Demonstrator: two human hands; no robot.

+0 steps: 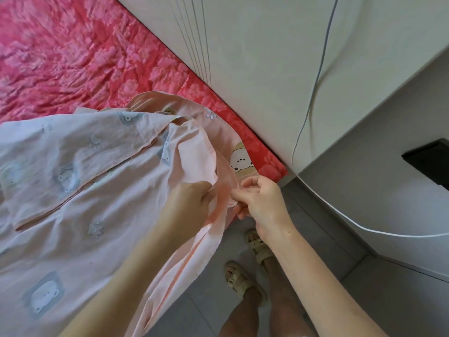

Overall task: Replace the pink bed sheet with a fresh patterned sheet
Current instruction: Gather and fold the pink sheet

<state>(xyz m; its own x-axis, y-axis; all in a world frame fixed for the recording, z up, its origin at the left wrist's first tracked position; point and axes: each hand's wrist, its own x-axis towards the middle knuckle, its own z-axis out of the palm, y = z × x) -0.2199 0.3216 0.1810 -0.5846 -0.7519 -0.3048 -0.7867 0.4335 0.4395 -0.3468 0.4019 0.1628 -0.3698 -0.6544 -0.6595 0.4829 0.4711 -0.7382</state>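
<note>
Your left hand (192, 205) grips the patterned sheet (73, 190), fingertips buried in its folds; your right hand (263, 203) pinches its edge.

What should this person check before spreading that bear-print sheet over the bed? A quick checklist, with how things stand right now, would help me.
1. Left hand has a firm hold on the patterned sheet: ok, it grips a fold.
2. Right hand holds the edge: ok, its fingers pinch the hem.
3. Sheet opened out: not ok, it lies folded in layers.
4. Bright printed side up: probably not ok, mostly the faded side shows.
5. Old pink sheet off: cannot tell; the red-pink floral surface may be a sheet or the mattress.
6. White cable out of the way: ok, it runs along the wall and floor, apart from the sheet.
</note>
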